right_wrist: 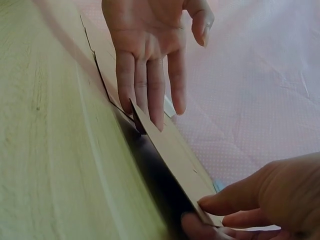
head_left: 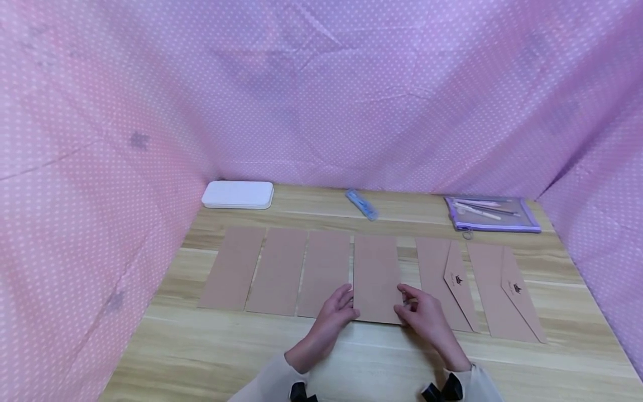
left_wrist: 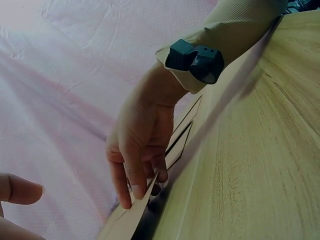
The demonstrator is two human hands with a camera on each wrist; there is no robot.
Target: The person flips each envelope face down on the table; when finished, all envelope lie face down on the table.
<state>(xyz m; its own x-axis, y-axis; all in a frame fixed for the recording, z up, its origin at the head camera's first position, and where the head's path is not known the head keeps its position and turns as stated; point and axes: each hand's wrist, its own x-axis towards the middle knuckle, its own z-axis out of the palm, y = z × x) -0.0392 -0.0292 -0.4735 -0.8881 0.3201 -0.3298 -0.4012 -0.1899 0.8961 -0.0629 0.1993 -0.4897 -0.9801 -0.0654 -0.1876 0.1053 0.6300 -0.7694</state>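
A plain brown envelope (head_left: 375,276) lies fourth from the left in a row of several, between both hands. At its near right corner, my right hand (head_left: 426,314) pinches the edge between thumb and fingers. Its near edge is lifted off the table, with dark shadow beneath, in the right wrist view. My left hand (right_wrist: 147,55) is at the opposite edge, palm turned toward the envelope and fingers straight. To the left lie plain brown envelopes (head_left: 277,271). On the right, an envelope with its flap up (head_left: 447,285) shows a small black crown print.
Another crown-printed envelope (head_left: 502,296) ends the row at the right. Behind the row are a white case (head_left: 238,195), a blue packaged item (head_left: 361,204) and a purple-edged zip pouch (head_left: 494,228) with pens. Pink dotted cloth (head_left: 321,111) hangs round the wooden table (head_left: 201,357).
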